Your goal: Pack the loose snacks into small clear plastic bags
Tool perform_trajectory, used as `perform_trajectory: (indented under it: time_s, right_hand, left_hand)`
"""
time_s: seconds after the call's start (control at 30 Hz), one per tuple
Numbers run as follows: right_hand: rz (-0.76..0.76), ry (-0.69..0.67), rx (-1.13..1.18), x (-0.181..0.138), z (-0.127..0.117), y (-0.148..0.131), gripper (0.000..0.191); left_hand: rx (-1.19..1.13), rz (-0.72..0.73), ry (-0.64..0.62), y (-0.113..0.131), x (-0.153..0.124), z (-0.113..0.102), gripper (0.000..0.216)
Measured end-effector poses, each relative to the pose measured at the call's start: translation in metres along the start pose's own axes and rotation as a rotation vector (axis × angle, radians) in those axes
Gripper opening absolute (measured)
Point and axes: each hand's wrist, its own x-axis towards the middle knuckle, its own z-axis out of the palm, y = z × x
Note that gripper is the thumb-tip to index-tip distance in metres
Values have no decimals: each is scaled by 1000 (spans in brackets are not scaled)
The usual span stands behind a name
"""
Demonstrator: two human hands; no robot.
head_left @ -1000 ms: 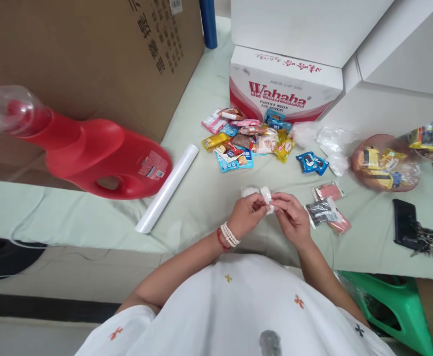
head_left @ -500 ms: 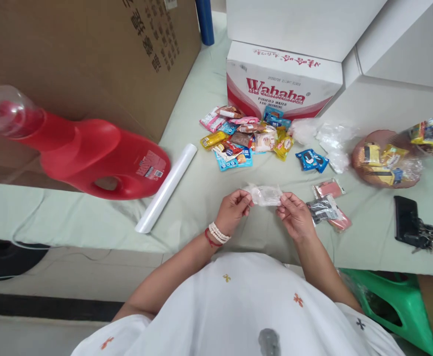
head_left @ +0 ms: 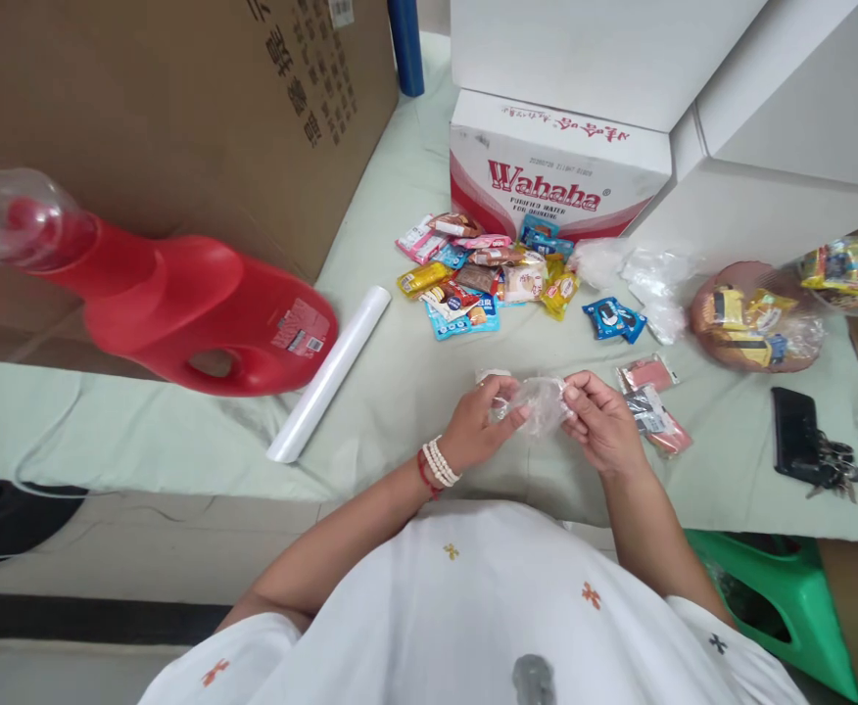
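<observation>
Between my hands, above the table's near edge, is a crumpled clear plastic bag [head_left: 543, 403]. My right hand [head_left: 606, 423] pinches its right end between thumb and fingers. On the other side, my left hand [head_left: 479, 431] has its fingers curled on the bag's left part, with some pale plastic showing behind them. Close to the right hand lie small clear-wrapped packets, one pink [head_left: 647, 373] and one grey [head_left: 647, 407]. Beyond both hands is a pile of wrapped snacks [head_left: 479, 278], and two blue snack packets [head_left: 614, 320] lie right of it.
A Wahaha water carton [head_left: 557, 176] stands at the back. More clear bags [head_left: 660, 284] lie beside a pink bowl [head_left: 700, 328] of snacks. At right are a black phone [head_left: 793, 431] and keys [head_left: 836, 465]. Leftward are a white roll [head_left: 330, 377] and a red jug [head_left: 201, 313].
The bag, stretched flat between both hands before, is now bunched and more opened out. My left fingers have moved right over it, and my right hand has shifted slightly right.
</observation>
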Motion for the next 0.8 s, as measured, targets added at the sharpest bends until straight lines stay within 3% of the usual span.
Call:
perform_trajectory:
  time_s: [0.1, 0.2, 0.27, 0.37, 0.5, 0.63, 0.73, 0.8]
  right_hand:
    - [0, -19, -62, 3, -4, 4, 39]
    - [-133, 16, -144, 7, -6, 13, 47]
    - [-189, -38, -227, 9, -6, 21, 57]
    - [-80, -109, -258, 10, -9, 33, 45]
    - [5, 70, -61, 10, -26, 38, 34]
    - [95, 115, 47, 13, -37, 33, 37]
    - [62, 222, 42, 16, -40, 33, 39]
    - [62, 206, -125, 13, -45, 34, 41]
  left_hand:
    - [-7, -7, -8, -5, -1, 4, 28]
    - [-93, -69, 31, -6, -2, 6, 34]
    - [-184, -91, 54, -6, -2, 5, 38]
    - [-341, -121, 65, -8, -2, -1, 44]
    - [-563, -314, 90, -15, -5, -18, 51]
    - [-611, -403, 78, -21, -11, -32, 56]
    - [-607, -389, 229, -25, -12, -34, 55]
    - [-618, -387, 368, -26, -10, -35, 53]
